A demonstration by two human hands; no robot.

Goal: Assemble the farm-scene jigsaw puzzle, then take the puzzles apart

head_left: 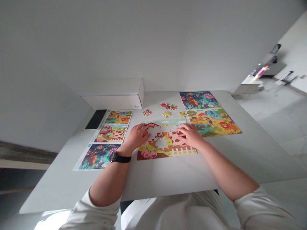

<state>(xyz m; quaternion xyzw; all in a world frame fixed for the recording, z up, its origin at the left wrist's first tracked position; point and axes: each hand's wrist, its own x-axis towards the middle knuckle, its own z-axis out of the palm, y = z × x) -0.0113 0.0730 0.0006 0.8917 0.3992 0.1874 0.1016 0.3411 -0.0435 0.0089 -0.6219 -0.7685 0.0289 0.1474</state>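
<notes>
A partly assembled farm jigsaw puzzle (165, 150) with a red barn roof, a cow and a white fence lies in front of me on the white table (168, 179). My left hand (136, 136), with a black watch on the wrist, rests on the puzzle's left part, fingers curled down on the pieces. On the puzzle's right part lies my right hand (190, 134), its fingers pressed flat on the pieces. Gaps show in the puzzle between my hands. A few loose pieces (168, 108) lie just beyond the puzzle.
Two finished puzzles (208, 111) lie at the right. A reference sheet (105, 143) with three pictures lies at the left, a black phone (96, 119) beside it. A white box (115, 94) stands at the back against the wall.
</notes>
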